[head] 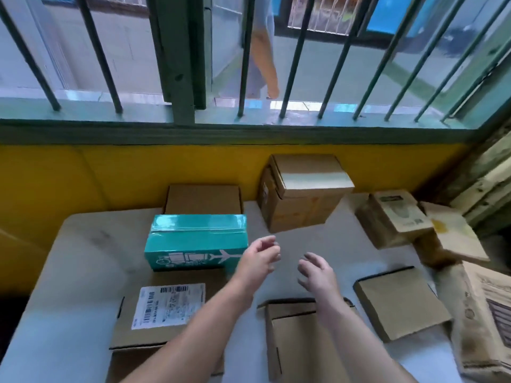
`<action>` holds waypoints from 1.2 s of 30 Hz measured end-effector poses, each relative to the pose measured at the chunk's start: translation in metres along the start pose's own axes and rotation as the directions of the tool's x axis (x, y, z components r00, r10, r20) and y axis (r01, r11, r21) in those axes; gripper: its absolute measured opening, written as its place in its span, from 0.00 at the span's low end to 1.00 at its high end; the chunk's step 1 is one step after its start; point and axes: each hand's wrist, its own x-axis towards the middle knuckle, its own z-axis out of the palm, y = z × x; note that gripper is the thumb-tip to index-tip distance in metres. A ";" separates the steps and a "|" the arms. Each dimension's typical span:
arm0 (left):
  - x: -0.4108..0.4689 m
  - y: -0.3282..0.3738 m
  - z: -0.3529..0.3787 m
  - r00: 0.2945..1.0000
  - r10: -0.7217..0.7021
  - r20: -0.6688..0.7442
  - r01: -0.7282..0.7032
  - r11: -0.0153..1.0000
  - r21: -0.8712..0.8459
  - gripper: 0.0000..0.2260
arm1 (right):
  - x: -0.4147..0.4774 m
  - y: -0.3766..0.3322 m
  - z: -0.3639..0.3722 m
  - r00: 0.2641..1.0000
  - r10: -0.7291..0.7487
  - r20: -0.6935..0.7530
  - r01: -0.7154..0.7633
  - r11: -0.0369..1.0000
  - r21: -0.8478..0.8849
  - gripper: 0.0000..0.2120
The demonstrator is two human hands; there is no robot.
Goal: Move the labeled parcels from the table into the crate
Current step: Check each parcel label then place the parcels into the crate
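Barely begun, by the look of it. Both hands empty over the table: left hand and right hand hovering mid-table, fingers loosely curled and parted, touching nothing. No crate in view, so no count possible of parcels already moved.

Still on the table: a brown box near the left forearm, white label face up, the clearest candidate. Just behind it, a teal box, printed front, no shipping label visible from here. Behind that, a plain box against the yellow wall. Farther right, a tall box, possibly a label on its left side, too blurred to tell. Under the right forearm, a flat mailer; beside it another flat one, both unlabeled on top. At the right edge, a loose heap of cartons.

Likely left to do: nearly everything, starting with a grasp.
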 end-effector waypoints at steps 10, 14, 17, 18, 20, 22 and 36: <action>0.118 0.036 0.069 0.925 -0.069 -0.374 0.110 0.990 0.088 0.32 | 0.169 -0.055 -0.071 0.998 0.015 -0.066 -0.016 1.000 -0.008 0.31; 0.135 0.034 0.075 0.897 -0.053 -0.439 0.118 0.985 0.123 0.29 | 0.197 -0.066 -0.076 0.999 -0.045 0.026 0.045 0.998 -0.035 0.29; 0.133 0.030 0.077 0.890 0.006 -0.455 0.081 0.982 0.172 0.27 | 0.199 -0.066 -0.078 0.993 -0.103 0.052 0.104 0.995 -0.008 0.25; 0.131 0.028 0.076 0.883 0.031 -0.469 0.057 0.984 0.172 0.27 | 0.196 -0.064 -0.078 0.992 -0.115 0.042 0.115 0.993 -0.006 0.24; 0.125 0.028 0.073 0.868 0.080 -0.490 0.007 0.985 0.173 0.26 | 0.186 -0.063 -0.082 0.990 -0.141 0.017 0.141 0.990 -0.005 0.22; 0.116 0.029 0.071 0.872 0.119 -0.474 -0.043 0.985 0.168 0.24 | 0.173 -0.064 -0.087 0.984 -0.177 0.001 0.177 0.984 0.015 0.19; 0.019 0.006 0.062 0.898 0.045 -0.437 -0.061 0.998 -0.024 0.24 | 0.079 -0.042 -0.124 0.973 -0.223 -0.051 0.227 0.971 0.078 0.18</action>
